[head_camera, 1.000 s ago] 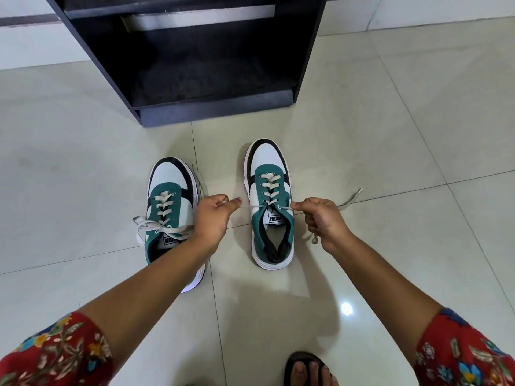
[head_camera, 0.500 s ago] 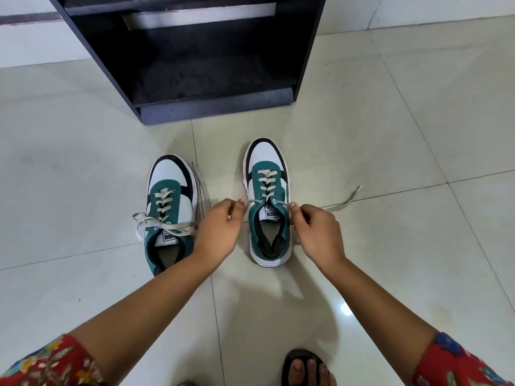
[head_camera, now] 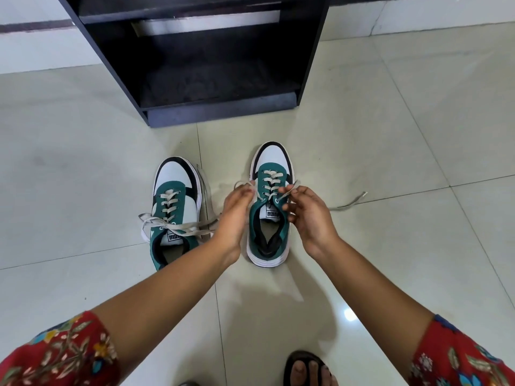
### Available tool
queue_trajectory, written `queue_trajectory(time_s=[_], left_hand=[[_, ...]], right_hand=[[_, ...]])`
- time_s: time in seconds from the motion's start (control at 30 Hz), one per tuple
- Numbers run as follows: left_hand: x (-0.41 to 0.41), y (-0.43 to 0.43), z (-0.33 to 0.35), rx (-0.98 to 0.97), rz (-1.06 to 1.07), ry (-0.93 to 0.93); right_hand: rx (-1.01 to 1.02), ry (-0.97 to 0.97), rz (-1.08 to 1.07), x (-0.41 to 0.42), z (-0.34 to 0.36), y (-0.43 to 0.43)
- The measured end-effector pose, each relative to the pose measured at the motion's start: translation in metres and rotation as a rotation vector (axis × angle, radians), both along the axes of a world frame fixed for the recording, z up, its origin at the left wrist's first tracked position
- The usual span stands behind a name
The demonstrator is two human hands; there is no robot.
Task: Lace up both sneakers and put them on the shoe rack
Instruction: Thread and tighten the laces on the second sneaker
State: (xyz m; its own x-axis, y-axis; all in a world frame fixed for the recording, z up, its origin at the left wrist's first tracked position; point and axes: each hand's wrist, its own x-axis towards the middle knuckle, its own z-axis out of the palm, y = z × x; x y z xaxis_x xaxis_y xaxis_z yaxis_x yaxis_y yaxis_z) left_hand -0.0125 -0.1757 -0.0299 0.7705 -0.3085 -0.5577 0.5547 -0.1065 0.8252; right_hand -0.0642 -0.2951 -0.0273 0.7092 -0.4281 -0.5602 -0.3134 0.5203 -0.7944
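- Pinching one lace end each, my left hand (head_camera: 237,210) and right hand (head_camera: 309,215) sit over the right sneaker (head_camera: 269,207), fingers closed on the cream lace (head_camera: 281,194) just above its top eyelets.
- I see the left hand's piece curve up into a small loop, while the right hand's piece crosses the tongue and its loose tail trails off across the floor (head_camera: 418,162) to the right.
- That sneaker is green and white with a black toe band and a white sole, laced in crosses up the front, standing flat on the tiles.
- Its mate, the left sneaker (head_camera: 174,210), stands just beside it in the same colours, its lace ends lying slack across the opening and spilling over both sides; whether they are knotted I cannot tell.
- Both shoes sit on the floor in front of the black shoe rack (head_camera: 220,112), toes pointing toward it.
- Nothing shows on the rack's bottom shelf (head_camera: 217,84) except dust marks.
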Motion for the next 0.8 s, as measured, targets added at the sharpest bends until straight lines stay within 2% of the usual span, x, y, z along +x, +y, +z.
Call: queue_trajectory(time_s=[0.13,0.3,0.4,0.5,0.6,0.7,0.8], left_hand=[[0.009,-0.001,-0.002,-0.023,0.020,-0.063],[0.010,-0.003,-0.010,-0.040,0.082,-0.017],[0.012,0.000,-0.012,-0.020,0.045,-0.017],[0.019,0.004,-0.007,-0.030,-0.127,-0.218],[0.027,0.009,-0.001,-0.141,-0.389,-0.500],[0.038,0.012,0.008,-0.055,-0.624,-0.789],[0.046,0.015,0.004,0.097,-0.679,-1.078]], right_hand=[[0.002,0.025,0.014,0.003,-0.005,0.000],[0.071,0.052,-0.060,0.002,-0.016,-0.001],[0.006,0.086,-0.029,0.002,-0.016,-0.002],[-0.241,0.088,0.211,0.006,-0.002,-0.008],[-0.494,-0.023,0.399,0.012,0.012,-0.009],[-0.659,-0.080,0.429,0.012,0.020,-0.007],[-0.664,-0.120,0.332,0.003,0.021,-0.007]])
